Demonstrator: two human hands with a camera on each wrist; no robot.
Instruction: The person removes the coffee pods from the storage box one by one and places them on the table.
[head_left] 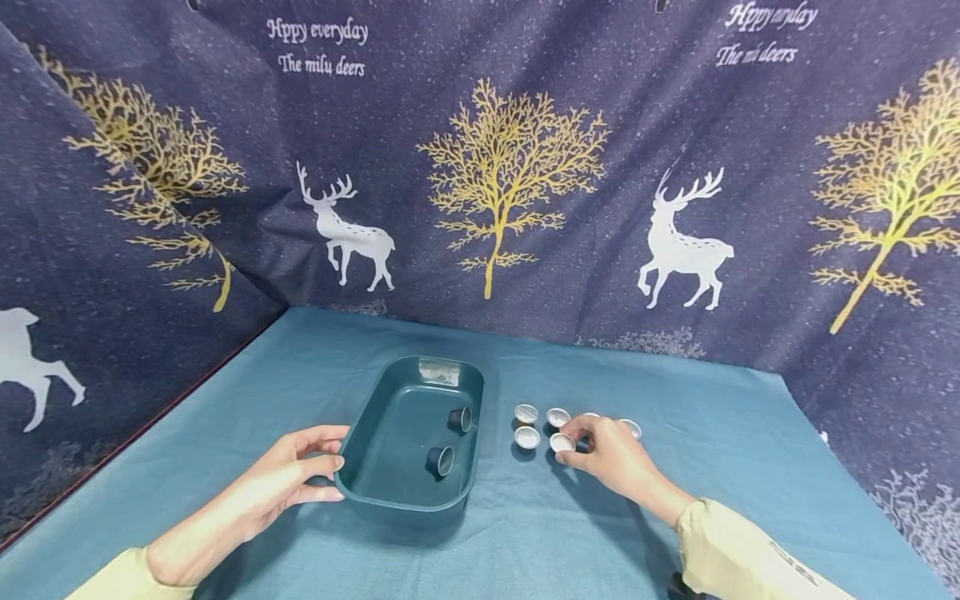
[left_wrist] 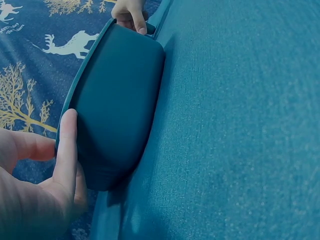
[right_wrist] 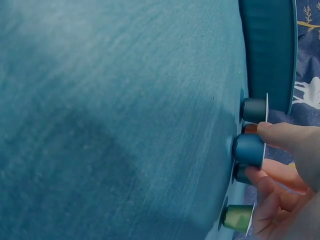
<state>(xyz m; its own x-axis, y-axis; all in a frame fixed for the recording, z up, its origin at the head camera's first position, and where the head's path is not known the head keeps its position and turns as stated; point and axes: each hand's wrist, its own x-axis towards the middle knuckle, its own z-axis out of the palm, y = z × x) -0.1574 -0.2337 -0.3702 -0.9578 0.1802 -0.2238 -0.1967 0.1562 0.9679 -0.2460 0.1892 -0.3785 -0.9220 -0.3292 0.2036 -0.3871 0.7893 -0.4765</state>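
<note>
A dark green tray (head_left: 390, 497) sits mid-table with two dark capsules (head_left: 460, 419) (head_left: 440, 461) lying on their sides inside. My left hand (head_left: 330, 467) grips the tray's near left corner, and the left wrist view shows the thumb (left_wrist: 67, 145) lying along the rim of the tray wall (left_wrist: 120, 100). Right of the tray stand several foil-topped capsules (head_left: 527, 437). My right hand (head_left: 573, 440) pinches one of them, a blue capsule (right_wrist: 248, 149), between its fingers (right_wrist: 282, 137). It still stands on the cloth among the others.
A teal cloth (head_left: 300, 375) covers the table. A dark deer-print curtain (head_left: 510, 167) closes off the back and both sides. In the right wrist view, a dark teal capsule (right_wrist: 254, 110) and a green one (right_wrist: 237, 217) flank the pinched one, near the tray (right_wrist: 267, 50).
</note>
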